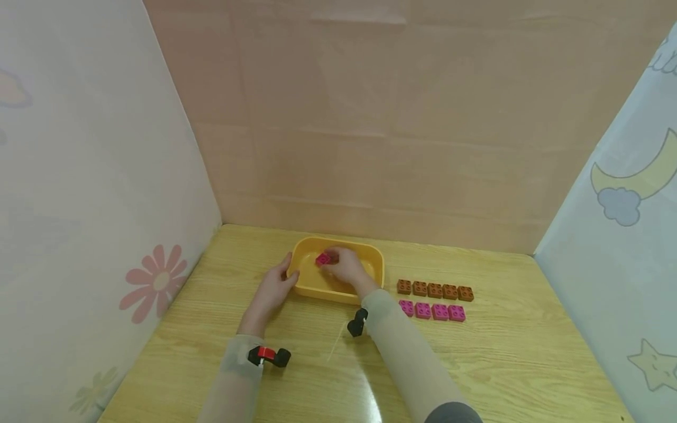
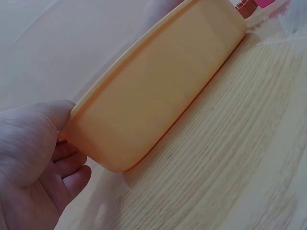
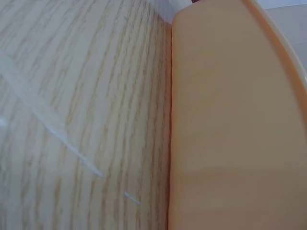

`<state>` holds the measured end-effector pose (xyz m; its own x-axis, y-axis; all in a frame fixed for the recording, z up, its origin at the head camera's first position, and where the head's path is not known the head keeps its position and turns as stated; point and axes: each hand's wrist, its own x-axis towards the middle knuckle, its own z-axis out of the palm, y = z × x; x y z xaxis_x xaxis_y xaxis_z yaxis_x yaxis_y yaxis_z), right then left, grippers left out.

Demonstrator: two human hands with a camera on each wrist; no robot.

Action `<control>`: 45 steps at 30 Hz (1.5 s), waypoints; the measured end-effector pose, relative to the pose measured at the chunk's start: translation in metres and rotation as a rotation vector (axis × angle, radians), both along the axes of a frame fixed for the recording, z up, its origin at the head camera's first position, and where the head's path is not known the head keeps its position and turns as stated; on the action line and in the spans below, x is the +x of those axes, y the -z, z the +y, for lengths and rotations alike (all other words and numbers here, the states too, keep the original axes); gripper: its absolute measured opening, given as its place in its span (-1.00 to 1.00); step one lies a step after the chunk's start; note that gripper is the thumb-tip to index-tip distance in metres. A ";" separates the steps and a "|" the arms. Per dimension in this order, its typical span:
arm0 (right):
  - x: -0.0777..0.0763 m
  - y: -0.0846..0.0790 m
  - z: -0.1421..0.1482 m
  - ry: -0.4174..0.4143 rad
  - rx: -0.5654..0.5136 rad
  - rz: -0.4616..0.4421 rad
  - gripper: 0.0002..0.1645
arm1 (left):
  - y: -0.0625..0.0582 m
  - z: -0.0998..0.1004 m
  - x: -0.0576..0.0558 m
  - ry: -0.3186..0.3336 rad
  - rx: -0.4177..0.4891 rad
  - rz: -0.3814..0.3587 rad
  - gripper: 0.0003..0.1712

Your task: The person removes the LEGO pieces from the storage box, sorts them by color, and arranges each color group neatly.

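Observation:
A yellow-orange plastic tray [image 1: 338, 294] with raised walls sits on the table. My left hand [image 1: 272, 289] grips its left end, the thumb at the rim and the other fingers outside, as the left wrist view also shows with the tray wall [image 2: 158, 91]. Over the tray's inside, my right hand [image 1: 345, 267] pinches a magenta toy building brick [image 1: 322, 259] in its fingertips. Whether that brick touches the tray floor, I cannot tell. The right wrist view has the tray's outer wall [image 3: 235, 115] but not the hand.
Right of the tray, a row of several brown bricks [image 1: 435, 290] lies behind a row of several magenta bricks [image 1: 440, 311]. My right sleeve [image 1: 407, 346] passes close to the magenta row's left end. Walls [image 1: 370, 129] border the wooden table [image 1: 508, 352] behind and at both sides.

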<state>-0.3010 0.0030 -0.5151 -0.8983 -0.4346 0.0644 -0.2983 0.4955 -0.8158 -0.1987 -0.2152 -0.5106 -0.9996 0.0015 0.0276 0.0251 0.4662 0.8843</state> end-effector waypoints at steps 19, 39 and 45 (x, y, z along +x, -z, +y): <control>-0.001 0.001 -0.005 -0.008 0.016 0.002 -0.47 | -0.002 -0.004 0.003 -0.008 -0.013 0.007 -0.20; 0.000 0.000 -0.001 0.001 0.014 -0.045 -0.47 | 0.000 -0.001 0.001 -0.026 -0.028 0.017 -0.21; 0.001 0.001 0.004 0.012 0.015 -0.056 -0.48 | 0.000 0.003 0.000 -0.021 -0.021 0.004 -0.22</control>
<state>-0.3002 0.0069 -0.5159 -0.9055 -0.4242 0.0074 -0.2461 0.5110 -0.8236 -0.1990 -0.2126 -0.5105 -0.9993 -0.0187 0.0317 0.0186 0.4850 0.8743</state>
